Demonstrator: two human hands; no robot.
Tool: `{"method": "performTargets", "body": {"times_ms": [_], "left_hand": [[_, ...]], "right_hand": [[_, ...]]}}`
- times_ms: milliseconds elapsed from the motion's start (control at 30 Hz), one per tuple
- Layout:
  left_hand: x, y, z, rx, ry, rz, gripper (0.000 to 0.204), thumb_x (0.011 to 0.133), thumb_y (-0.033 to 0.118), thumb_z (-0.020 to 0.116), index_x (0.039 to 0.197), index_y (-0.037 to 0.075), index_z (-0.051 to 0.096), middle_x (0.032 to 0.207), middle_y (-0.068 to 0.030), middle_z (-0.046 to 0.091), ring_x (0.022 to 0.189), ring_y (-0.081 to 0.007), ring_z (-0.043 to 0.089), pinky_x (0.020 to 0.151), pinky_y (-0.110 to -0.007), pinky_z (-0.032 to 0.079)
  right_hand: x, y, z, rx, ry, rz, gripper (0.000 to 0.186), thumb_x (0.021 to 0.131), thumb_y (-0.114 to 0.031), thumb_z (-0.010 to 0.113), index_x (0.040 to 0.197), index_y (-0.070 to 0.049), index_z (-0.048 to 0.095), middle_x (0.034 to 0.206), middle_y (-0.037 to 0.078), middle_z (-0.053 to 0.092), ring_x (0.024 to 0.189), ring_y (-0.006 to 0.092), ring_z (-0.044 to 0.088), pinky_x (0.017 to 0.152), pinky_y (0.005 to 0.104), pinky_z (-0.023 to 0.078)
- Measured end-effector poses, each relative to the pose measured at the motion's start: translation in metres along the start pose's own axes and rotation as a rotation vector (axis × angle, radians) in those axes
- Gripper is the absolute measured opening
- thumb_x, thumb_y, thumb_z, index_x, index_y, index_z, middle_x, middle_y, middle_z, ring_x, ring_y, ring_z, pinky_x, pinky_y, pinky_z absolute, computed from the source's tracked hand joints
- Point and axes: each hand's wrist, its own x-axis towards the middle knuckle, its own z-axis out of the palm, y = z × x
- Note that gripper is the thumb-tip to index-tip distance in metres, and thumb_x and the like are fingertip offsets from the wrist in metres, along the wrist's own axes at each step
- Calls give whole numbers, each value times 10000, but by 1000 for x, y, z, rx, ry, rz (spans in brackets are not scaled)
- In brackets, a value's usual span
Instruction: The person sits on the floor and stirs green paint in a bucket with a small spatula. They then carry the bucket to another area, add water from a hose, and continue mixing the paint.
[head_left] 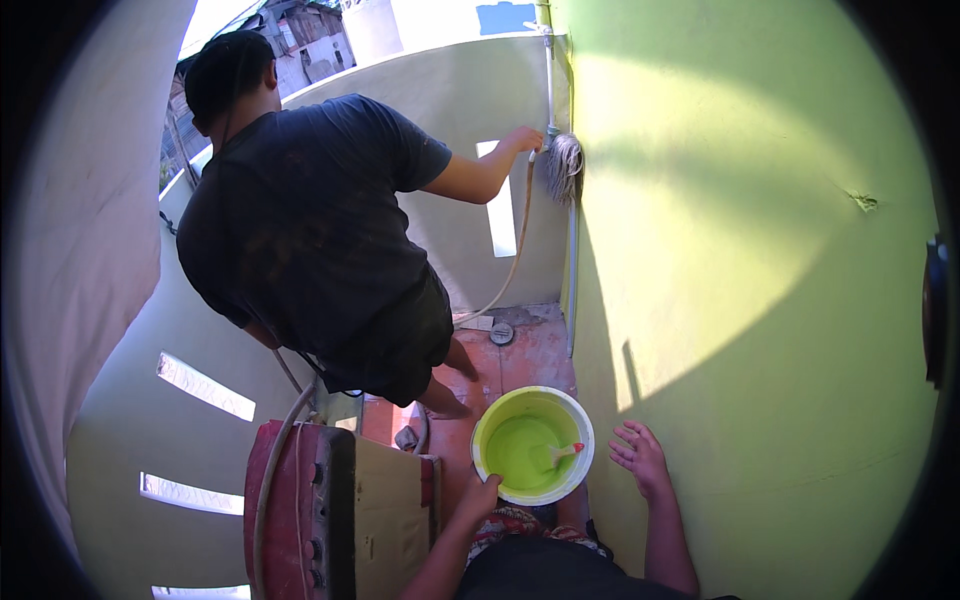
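Observation:
A white bucket of light green paint (pixel 515 455) is low in the centre, with a brush (pixel 563 452) standing in it, its handle leaning against the inside. My left hand (pixel 480 500) grips the bucket's near-left rim. My right hand (pixel 640 460) is to the right of the bucket, fingers apart and holding nothing, near the light green wall (pixel 760 420).
Another person (pixel 310 250) stands ahead at left, reaching toward a tap pipe (pixel 549 90) with a hose (pixel 522 230) and hanging mop (pixel 565 160). A red machine (pixel 285 510) stands lower left on the pink tiled floor (pixel 500 370), beside a curved parapet (pixel 120 420) with slots.

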Motion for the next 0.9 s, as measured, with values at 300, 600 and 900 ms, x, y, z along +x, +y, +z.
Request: {"method": "performTargets", "body": {"times_ms": [300, 600, 900], "left_hand": [[92, -17, 8, -318, 55, -94, 671, 887, 59, 547, 1475, 53, 226, 1364, -207, 449, 1245, -357, 502, 895, -466, 550], [201, 70, 12, -285, -24, -57, 677, 859, -13, 521, 1473, 46, 243, 1296, -183, 523, 1206, -321, 551, 869, -432, 576], [267, 142, 48, -292, -129, -228, 691, 869, 3, 523, 1485, 107, 230, 1380, -191, 441, 1202, -335, 560, 787, -421, 620]], "right_hand": [[82, -45, 22, -12, -70, -24, 301, 998, -208, 522, 1221, -6, 530, 1286, 167, 560, 1170, 301, 594, 958, 409, 520], [206, -135, 82, -97, -58, -75, 276, 999, -199, 526, 1199, -10, 555, 1192, 155, 615, 1099, 249, 614, 916, 378, 534], [289, -217, 122, -130, -82, -195, 244, 1020, -185, 504, 1195, -25, 562, 1143, 126, 634, 1042, 206, 636, 887, 350, 549]]}}
